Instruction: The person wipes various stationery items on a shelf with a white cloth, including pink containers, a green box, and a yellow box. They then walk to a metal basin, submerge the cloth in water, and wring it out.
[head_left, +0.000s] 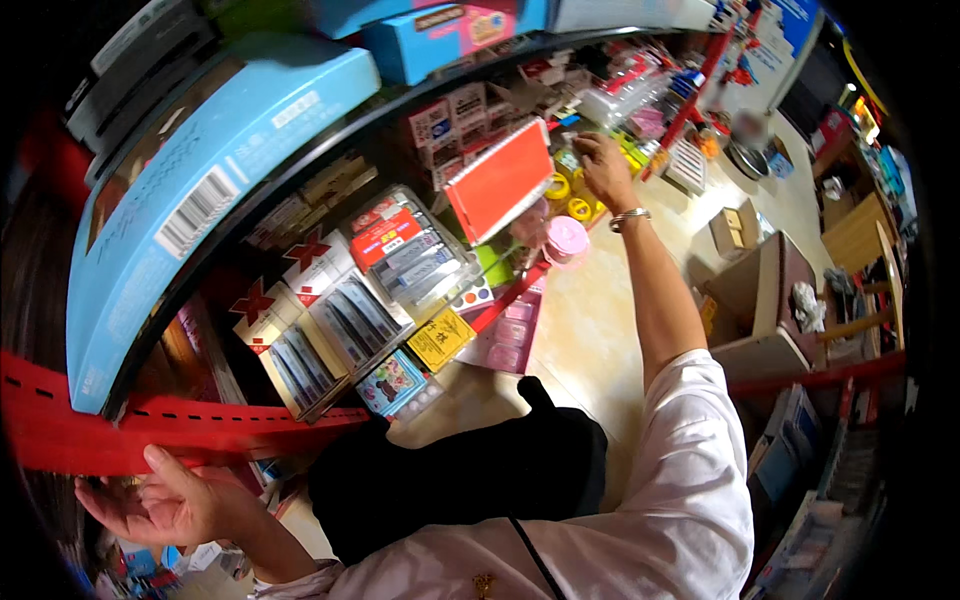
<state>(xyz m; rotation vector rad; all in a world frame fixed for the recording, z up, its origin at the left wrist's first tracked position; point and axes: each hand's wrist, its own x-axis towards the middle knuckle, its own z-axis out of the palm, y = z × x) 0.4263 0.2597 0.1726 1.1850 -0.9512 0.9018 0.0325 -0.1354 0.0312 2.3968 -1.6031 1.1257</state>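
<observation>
My right hand (604, 171), with a bracelet at the wrist, reaches over the shelf among small yellow-lidded containers (578, 208); its fingertips are bent, and whether they hold something small cannot be told. Just left of it stands a red-orange spiral-bound pad (501, 180), tilted. A pink lidded cup (567, 238) is at the shelf edge below the hand. At the lower left my left hand (161, 499) is palm up with fingers apart and holds nothing, close beneath the red perforated shelf upright (187, 427). Boxes of packaged pens (358, 319) stand between the two hands.
A light blue carton (225, 180) lies on the upper shelf, above the pen boxes. A clear plastic case (420, 251) and a yellow box (441, 340) are on the lower shelf. On the floor at right stand an open carton (735, 229) and a large bin (757, 300).
</observation>
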